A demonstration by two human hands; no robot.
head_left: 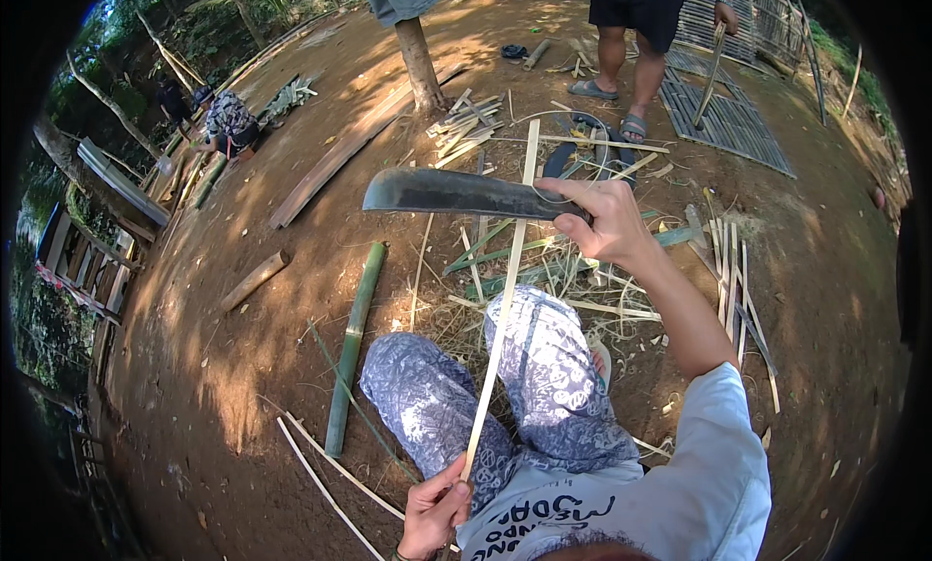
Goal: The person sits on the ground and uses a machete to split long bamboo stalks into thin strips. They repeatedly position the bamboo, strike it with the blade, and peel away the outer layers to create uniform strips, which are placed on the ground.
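Observation:
My right hand (607, 216) is closed round the handle of a machete (456, 193), its broad dark blade pointing left. A long pale bamboo strip (505, 299) runs upward from my lap and crosses the blade close to the handle. Down at my waist, my left hand (437, 508) pinches the strip's lower end. The blade lies over the strip, hiding a short stretch of it. Whether the edge bites into the strip I cannot tell.
A green bamboo pole (355, 347) lies left of my knees, near a short brown log (255, 280). Split strips (730, 280) lie at right, with shavings before me. A plank (340, 155) rests beside a tree trunk (419, 71). A person in sandals (636, 37) stands by a bamboo mat (728, 115).

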